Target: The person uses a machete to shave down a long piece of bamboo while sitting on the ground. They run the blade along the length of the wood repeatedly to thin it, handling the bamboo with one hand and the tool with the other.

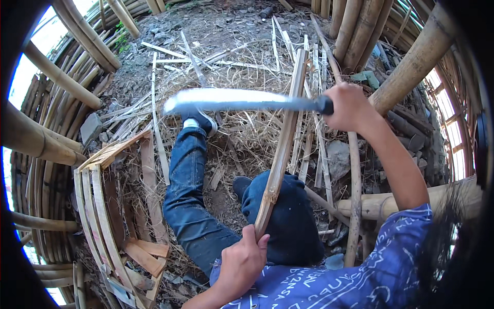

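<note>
My left hand (240, 261) is closed around the near end of a long split bamboo piece (282, 159). The piece slants up and away from me, its far end leaning slightly right. My right hand (350, 107) grips the dark handle of a machete (226, 99). Its long blade points left, roughly level, and crosses over the upper part of the bamboo. Glare and some blur lie on the blade, and I cannot tell whether it touches the bamboo. My bent legs in blue jeans (188, 175) are on both sides of the bamboo's near half.
Bamboo shavings and thin strips (226, 64) litter the ground ahead. At left lies a wooden crate (92, 206) beside a grey block (91, 127). A rock (338, 158) and a long pole (355, 195) are at right. Thick bamboo posts (417, 62) stand around me.
</note>
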A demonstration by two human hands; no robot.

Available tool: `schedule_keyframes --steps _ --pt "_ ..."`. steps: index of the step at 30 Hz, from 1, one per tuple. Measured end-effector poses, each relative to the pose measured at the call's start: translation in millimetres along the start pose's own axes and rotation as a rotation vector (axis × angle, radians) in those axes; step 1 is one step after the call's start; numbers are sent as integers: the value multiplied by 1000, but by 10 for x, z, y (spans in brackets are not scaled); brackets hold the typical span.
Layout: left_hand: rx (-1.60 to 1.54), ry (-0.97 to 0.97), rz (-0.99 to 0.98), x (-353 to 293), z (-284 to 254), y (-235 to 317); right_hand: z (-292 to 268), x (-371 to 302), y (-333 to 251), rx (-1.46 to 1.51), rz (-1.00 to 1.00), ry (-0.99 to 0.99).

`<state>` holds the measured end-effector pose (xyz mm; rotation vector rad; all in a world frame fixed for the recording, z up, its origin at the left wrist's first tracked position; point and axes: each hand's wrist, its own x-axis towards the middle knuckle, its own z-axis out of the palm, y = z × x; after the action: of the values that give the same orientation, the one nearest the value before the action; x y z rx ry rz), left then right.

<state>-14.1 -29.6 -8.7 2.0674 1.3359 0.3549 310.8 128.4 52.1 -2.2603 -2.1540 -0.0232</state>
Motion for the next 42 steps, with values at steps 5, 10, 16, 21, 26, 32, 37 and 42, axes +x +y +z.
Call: schedule_keyframes --steps 5,10,16,21,26,32,37,42 --pt "-89 -112 -35 6 -41 41 -50 163 241 -43 208 -29" --pt "-11 4 4 6 3 -15 -10 60 55 -58 -75 -48" --pt "-72 -76 -33 17 -16 10 -32 325 317 9 169 84" --pt "-81 -120 -72 16 -95 53 -8 369 337 -154 127 37" --pt "-92 -109 -76 42 -33 -3 -64 408 461 47 248 70" --pt "-58 -47 14 49 -78 70 -15 335 466 -35 284 44" --pt "-225 -179 -60 106 -71 -14 471 139 255 567 350 299" --pt "-386 -213 -119 216 -204 -186 997 -353 -576 1163 334 474"
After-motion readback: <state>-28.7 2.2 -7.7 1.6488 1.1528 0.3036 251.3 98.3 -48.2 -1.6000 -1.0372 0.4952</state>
